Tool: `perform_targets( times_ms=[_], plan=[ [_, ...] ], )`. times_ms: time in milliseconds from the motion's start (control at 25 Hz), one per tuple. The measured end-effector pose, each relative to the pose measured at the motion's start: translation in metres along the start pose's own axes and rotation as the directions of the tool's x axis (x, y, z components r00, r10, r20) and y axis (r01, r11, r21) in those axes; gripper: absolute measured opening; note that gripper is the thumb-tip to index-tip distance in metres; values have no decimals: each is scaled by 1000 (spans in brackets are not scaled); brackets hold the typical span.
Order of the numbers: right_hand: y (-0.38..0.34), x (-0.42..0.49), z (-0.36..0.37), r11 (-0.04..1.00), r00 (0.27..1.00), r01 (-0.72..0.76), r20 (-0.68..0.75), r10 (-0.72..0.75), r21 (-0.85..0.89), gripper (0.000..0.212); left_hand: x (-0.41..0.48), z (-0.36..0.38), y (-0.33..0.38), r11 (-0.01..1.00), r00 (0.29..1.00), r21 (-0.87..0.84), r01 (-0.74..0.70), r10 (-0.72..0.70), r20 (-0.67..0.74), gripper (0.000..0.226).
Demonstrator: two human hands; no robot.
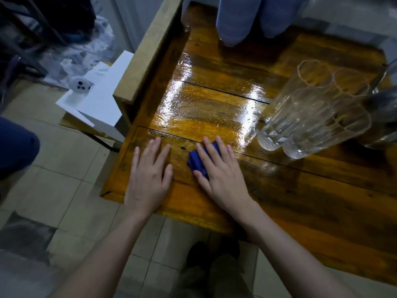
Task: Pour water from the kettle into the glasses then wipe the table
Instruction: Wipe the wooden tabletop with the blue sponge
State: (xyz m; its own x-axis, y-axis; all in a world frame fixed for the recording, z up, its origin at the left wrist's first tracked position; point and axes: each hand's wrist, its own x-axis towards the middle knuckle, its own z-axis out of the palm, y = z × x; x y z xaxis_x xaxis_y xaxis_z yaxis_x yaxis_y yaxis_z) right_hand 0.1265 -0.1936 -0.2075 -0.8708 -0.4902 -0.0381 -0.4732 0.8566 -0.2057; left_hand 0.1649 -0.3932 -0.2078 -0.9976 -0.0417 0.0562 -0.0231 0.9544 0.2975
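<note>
My right hand point(219, 171) lies flat with straight fingers on a small dark blue cloth point(196, 163), pressing it onto the glossy wooden table point(279, 190) near its front left corner. My left hand point(149, 175) rests flat on the table just left of the cloth, fingers spread. Three clear ribbed glasses point(309, 112) stand close together at the right, with water in their bottoms. A metal kettle point(384, 112) shows partly at the right edge, behind the glasses.
A person's knees in blue trousers point(247, 18) reach over the table's far edge. A wooden bench or frame point(148, 52) borders the table's left side, with white boxes point(101, 100) beside it. Tiled floor and my shoes lie below.
</note>
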Motion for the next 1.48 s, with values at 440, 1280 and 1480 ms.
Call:
perform_targets(
  times_ms=[440,1280,1480],
  plan=[
    [36,100,-8,974,974,-227,-4,227,-23,66,1,0,0,1000,1000,-16,9,-10,-15,49],
    [9,32,-7,989,990,-138,30,140,-47,66,-2,1,-1,988,982,-132,83,-104,-160,45],
    [-65,67,9,999,1000,-21,12,22,-45,66,-2,-3,-6,828,811,-391,401,-520,-270,39]
  ],
)
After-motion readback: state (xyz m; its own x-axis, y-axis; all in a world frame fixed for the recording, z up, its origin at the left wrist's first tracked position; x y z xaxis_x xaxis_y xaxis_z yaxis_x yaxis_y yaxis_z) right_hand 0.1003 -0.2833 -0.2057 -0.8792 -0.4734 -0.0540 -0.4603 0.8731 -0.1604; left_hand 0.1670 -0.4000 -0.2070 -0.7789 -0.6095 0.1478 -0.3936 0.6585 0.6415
